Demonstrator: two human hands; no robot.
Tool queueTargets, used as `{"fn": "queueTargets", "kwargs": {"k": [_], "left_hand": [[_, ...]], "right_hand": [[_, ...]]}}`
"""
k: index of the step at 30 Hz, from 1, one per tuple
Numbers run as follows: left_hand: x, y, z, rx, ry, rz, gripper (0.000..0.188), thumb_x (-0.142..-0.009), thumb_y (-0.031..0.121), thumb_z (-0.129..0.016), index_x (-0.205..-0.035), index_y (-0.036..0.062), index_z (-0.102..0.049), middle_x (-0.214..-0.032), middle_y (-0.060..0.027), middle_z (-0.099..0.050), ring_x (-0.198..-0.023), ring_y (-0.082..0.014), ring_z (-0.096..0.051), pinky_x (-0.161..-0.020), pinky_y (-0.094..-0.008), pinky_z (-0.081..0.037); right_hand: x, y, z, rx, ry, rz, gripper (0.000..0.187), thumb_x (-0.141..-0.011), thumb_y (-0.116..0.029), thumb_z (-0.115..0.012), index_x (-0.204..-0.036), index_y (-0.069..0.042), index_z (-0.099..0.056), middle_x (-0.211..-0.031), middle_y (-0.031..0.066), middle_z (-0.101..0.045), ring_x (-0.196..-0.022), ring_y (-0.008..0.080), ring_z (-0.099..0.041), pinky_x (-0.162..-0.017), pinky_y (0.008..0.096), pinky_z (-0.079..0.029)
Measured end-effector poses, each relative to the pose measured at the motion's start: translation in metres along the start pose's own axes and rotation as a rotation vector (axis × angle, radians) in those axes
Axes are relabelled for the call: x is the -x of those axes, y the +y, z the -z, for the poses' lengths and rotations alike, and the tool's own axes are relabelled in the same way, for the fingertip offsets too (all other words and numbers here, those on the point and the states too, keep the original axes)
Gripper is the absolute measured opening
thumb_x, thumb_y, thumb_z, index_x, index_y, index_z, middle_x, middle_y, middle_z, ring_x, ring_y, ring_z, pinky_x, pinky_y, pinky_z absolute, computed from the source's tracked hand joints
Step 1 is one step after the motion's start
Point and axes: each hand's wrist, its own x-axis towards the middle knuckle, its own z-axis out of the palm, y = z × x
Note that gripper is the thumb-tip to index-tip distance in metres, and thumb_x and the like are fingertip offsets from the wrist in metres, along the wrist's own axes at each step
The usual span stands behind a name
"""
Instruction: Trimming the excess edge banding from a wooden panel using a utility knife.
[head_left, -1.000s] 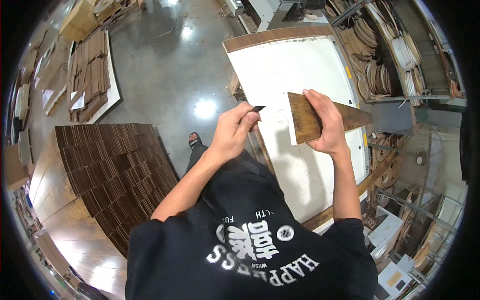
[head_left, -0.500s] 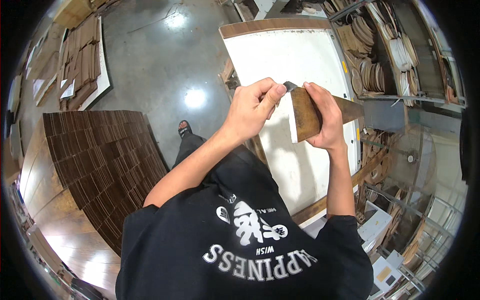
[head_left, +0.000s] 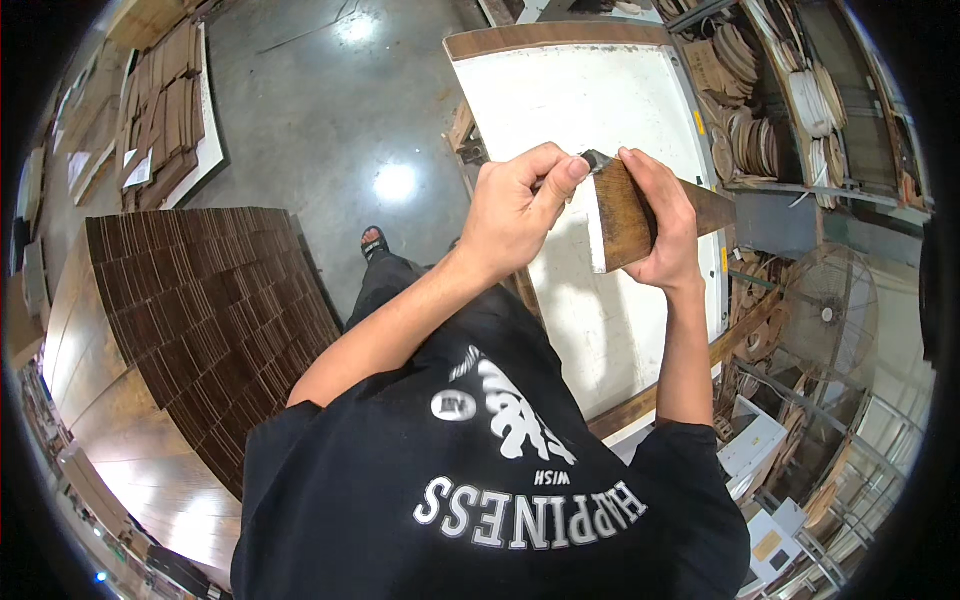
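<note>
My right hand (head_left: pixel 672 215) grips a long brown wooden board (head_left: pixel 618 215) by its sides, thumb on one side and fingers over the other. The board's near end has a pale white edge and its far end reaches to the right, above a white-topped table (head_left: pixel 570 290). At the board's upper left corner, my left hand (head_left: pixel 520 205) pinches a small dark grey, thin piece (head_left: pixel 598 161) between thumb and fingers. That piece lies against the corner; what exactly it is, I cannot tell.
A big stack of dark brown planks (head_left: pixel 205 330) stands at my left. Farther off, loose brown boards (head_left: pixel 165 100) lie on a white panel. Shelves on the right hold coiled edging rolls (head_left: pixel 745 140). A floor fan (head_left: pixel 828 313) stands at the right.
Both hands and the board have shifted slightly up and to the right in the picture. The left hand's small dark piece stays at the board's corner.
</note>
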Motion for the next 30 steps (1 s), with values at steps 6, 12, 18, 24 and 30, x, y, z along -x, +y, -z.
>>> {"fn": "queueTargets", "kwargs": {"k": [6,12,18,24,30], "left_hand": [[0.027,0.006,-0.009,-0.13,-0.14,-0.003,0.039,-0.112,0.03,-0.068,-0.088,0.0004,-0.069,-0.062,-0.0008,-0.054,-0.061,-0.0073,-0.049,-0.056,-0.0308,-0.041],[0.02,-0.003,-0.01,-0.059,-0.084,-0.113,0.038,-0.112,0.033,-0.068,-0.091,0.0011,-0.072,-0.062,-0.0042,-0.057,-0.057,-0.0098,-0.052,-0.055,-0.0318,-0.043],[-0.008,0.002,-0.009,-0.038,-0.028,-0.006,0.042,-0.111,0.037,-0.069,-0.093,-0.0012,-0.073,-0.061,-0.004,-0.056,-0.059,-0.0093,-0.05,-0.056,-0.0318,-0.044],[0.004,0.012,-0.014,-0.088,-0.03,0.026,0.042,-0.112,0.036,-0.068,-0.093,-0.001,-0.073,-0.061,-0.0043,-0.056,-0.059,-0.0096,-0.048,-0.056,-0.032,-0.043],[0.024,0.01,-0.019,-0.163,-0.065,0.023,0.034,-0.11,0.029,-0.07,-0.093,-0.0001,-0.073,-0.064,-0.0127,-0.059,-0.054,-0.0199,-0.052,-0.056,-0.0357,-0.046]], "right_hand": [[0.004,0.003,0.007,0.015,-0.005,-0.013,0.094,-0.067,-0.035,-0.087,-0.151,-0.003,-0.062,-0.139,0.0238,-0.068,-0.123,0.0449,-0.068,-0.108,0.0494,-0.054],[0.007,0.005,0.016,-0.007,0.001,-0.005,0.095,-0.067,-0.036,-0.088,-0.152,-0.003,-0.062,-0.139,0.0241,-0.068,-0.122,0.0451,-0.069,-0.108,0.0498,-0.054],[0.007,0.004,0.017,-0.023,0.005,0.01,0.095,-0.065,-0.034,-0.088,-0.151,-0.002,-0.062,-0.138,0.0244,-0.068,-0.121,0.0447,-0.069,-0.107,0.0494,-0.055],[0.006,0.003,0.02,-0.025,0.02,0.007,0.092,-0.065,-0.031,-0.087,-0.149,-0.002,-0.064,-0.136,0.024,-0.069,-0.119,0.0443,-0.07,-0.105,0.0497,-0.055],[0.015,0.002,0.021,-0.017,0.005,0.016,0.09,-0.065,-0.03,-0.086,-0.147,-0.002,-0.065,-0.135,0.0245,-0.069,-0.119,0.0446,-0.07,-0.106,0.0498,-0.055]]}}
